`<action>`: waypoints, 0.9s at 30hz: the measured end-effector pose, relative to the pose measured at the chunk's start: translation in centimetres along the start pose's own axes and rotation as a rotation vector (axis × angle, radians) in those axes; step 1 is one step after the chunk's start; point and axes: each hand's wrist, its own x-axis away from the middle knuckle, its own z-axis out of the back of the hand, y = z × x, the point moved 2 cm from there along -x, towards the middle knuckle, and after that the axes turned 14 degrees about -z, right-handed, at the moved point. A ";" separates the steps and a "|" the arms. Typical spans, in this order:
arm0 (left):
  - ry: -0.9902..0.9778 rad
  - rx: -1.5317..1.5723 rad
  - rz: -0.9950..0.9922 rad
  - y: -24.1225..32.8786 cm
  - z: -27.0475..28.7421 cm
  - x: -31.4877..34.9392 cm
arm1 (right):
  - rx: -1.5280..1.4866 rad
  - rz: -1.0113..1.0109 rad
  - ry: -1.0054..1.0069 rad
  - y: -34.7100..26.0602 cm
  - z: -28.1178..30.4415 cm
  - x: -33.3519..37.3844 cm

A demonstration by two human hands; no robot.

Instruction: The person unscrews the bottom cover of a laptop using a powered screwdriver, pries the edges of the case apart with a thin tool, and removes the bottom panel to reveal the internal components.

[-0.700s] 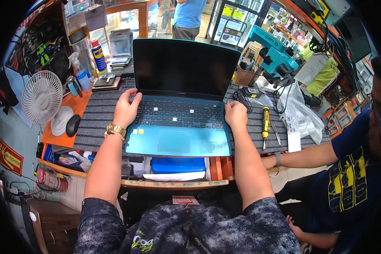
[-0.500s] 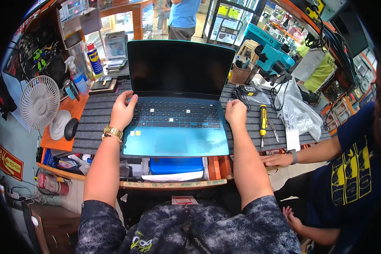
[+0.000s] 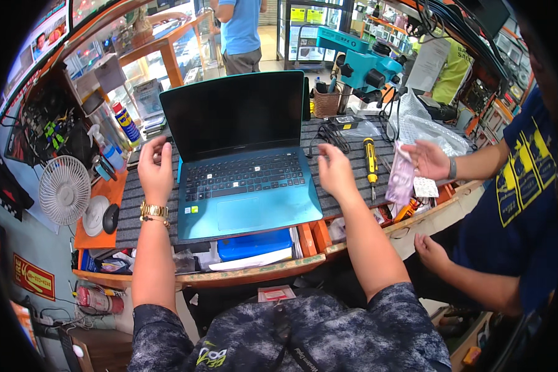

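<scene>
A teal laptop (image 3: 251,214) lies with its lid up on the grey ridged mat (image 3: 146,204); its screen is dark. My left hand (image 3: 156,172) is held up beside the laptop's left edge, fingers loosely bent, thumb apart, holding nothing. Off the right edge of the keyboard is my right hand (image 3: 336,170), its fingers loosely apart and nothing in them. Both hands seem clear of the laptop. A yellow-and-black screwdriver (image 3: 370,162) rests on the mat to the right of my right hand.
At right, another person's hand (image 3: 431,160) holds a thin pinkish-purple sheet (image 3: 401,177). A drawer (image 3: 254,273) stands pulled out below the table edge. A white fan (image 3: 65,189) and spray can (image 3: 126,126) are at left; a teal microscope (image 3: 366,68) and bubble wrap (image 3: 415,121) are behind right.
Both my hands have come away from the laptop's sides. The view has shifted to the right. The other person's hand has risen from the table edge and now holds the pinkish-purple sheet.
</scene>
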 end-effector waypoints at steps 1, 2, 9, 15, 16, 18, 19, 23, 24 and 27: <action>-0.029 -0.018 -0.052 1.7 -0.1 -1.2 | 0.037 -0.001 -0.055 0.0 -0.1 0.9; -0.036 -0.018 -0.059 3.1 -0.3 -2.7 | 0.070 -0.002 -0.110 -0.5 -0.6 1.5; -0.155 -0.141 -0.473 8.7 -7.1 -11.3 | 0.164 -0.123 -0.189 1.7 -3.2 -1.3; -0.260 -0.330 -0.437 7.8 -10.4 -13.0 | 0.386 -0.224 -0.250 2.2 -2.4 -2.5; -0.288 -0.410 -0.422 7.5 -10.5 -13.0 | 0.423 -0.213 -0.294 1.3 -1.8 -2.2; -0.335 -0.455 -0.375 6.3 -9.9 -13.2 | 0.507 -0.162 -0.354 -1.1 -0.2 -1.3; -0.387 -0.490 -0.349 6.2 -9.9 -13.2 | 0.582 -0.126 -0.397 -1.4 0.3 -0.7; -0.496 -0.559 -0.285 6.2 -10.0 -12.9 | 0.713 -0.160 -0.309 1.5 0.8 -2.1; -0.491 -0.561 -0.286 6.3 -10.0 -12.9 | 0.712 -0.156 -0.306 2.4 0.8 -2.7; -0.492 -0.566 -0.288 6.6 -10.2 -12.9 | 0.806 -0.244 -0.240 4.2 2.1 -4.0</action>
